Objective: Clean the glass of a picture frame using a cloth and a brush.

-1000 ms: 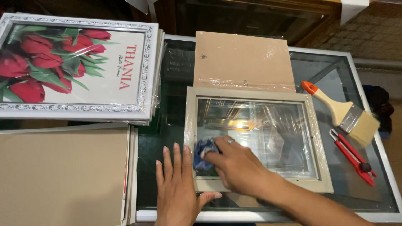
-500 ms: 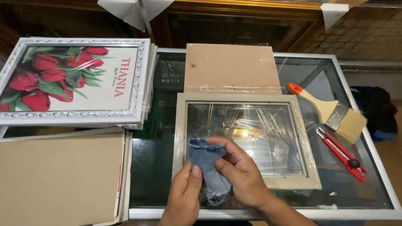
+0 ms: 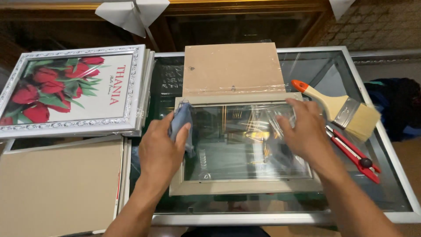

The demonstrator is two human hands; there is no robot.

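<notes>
A beige picture frame (image 3: pixel 245 186) with glass lies face up on the glass table (image 3: pixel 386 193), loosely covered with clear plastic film. My left hand (image 3: pixel 161 149) is shut on a blue denim cloth (image 3: pixel 180 120) at the frame's left rail, near its far left corner. On the right side of the frame rests my right hand (image 3: pixel 305 131), palm down on the glass with fingers spread. A brown backing board (image 3: pixel 232 68) lies just beyond the frame.
A stack of white ornate frames with a red tulip print (image 3: pixel 72 90) lies at the left. Brown boards (image 3: pixel 57 184) lie at the near left. A wide paintbrush (image 3: pixel 340 107) and a red utility knife (image 3: pixel 353 153) lie to the right of the frame.
The cloth passed from both hands to my left hand alone, which moved up to the frame's left rail. My right hand moved across to the frame's right side.
</notes>
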